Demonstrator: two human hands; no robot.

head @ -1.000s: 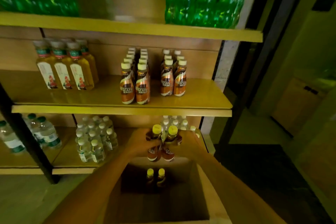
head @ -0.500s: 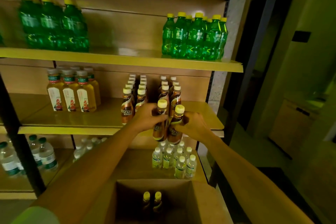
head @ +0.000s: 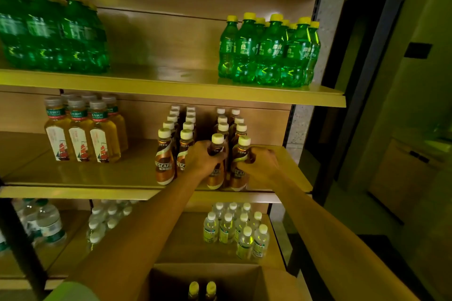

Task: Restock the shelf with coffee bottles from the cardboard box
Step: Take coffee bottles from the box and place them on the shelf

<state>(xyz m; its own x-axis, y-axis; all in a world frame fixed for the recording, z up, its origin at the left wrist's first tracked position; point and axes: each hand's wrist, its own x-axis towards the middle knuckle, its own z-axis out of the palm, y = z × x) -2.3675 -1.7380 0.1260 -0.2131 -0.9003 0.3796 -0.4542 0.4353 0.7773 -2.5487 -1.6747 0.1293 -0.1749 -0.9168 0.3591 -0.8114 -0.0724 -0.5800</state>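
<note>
Wooden shelving [head: 171, 88] with a dark metal frame fills most of the view, its boards tinted yellow-green in dim light.

At centre frame, the left hand [head: 204, 159] is closed around the body of a coffee bottle [head: 216, 166] with a pale cap, which stands upright near the front edge of the middle shelf [head: 73, 173]. Just to its right, the right hand [head: 260, 166] is wrapped around a second coffee bottle [head: 241, 166], also upright and close beside the first. Both bare forearms reach up from the lower part of the frame.

Behind these two bottles a double row of coffee bottles [head: 230, 122] runs back toward the rear panel. Left of the left hand stands another double row [head: 176, 134], its front bottle showing a brown and white label. Further left on the same board is a cluster of amber tea bottles [head: 83, 129] with green neck bands.

On the upper shelf sit green soda bottles at upper right [head: 269, 51] and a wrapped pack of green bottles [head: 51, 34] at upper left. On the lower shelf, small clear bottles [head: 234, 230] stand below the hands, with water bottles [head: 46, 222] at lower left.

At bottom centre, an open cardboard box [head: 276, 283] holds two yellow-capped bottles [head: 201, 289].
</note>
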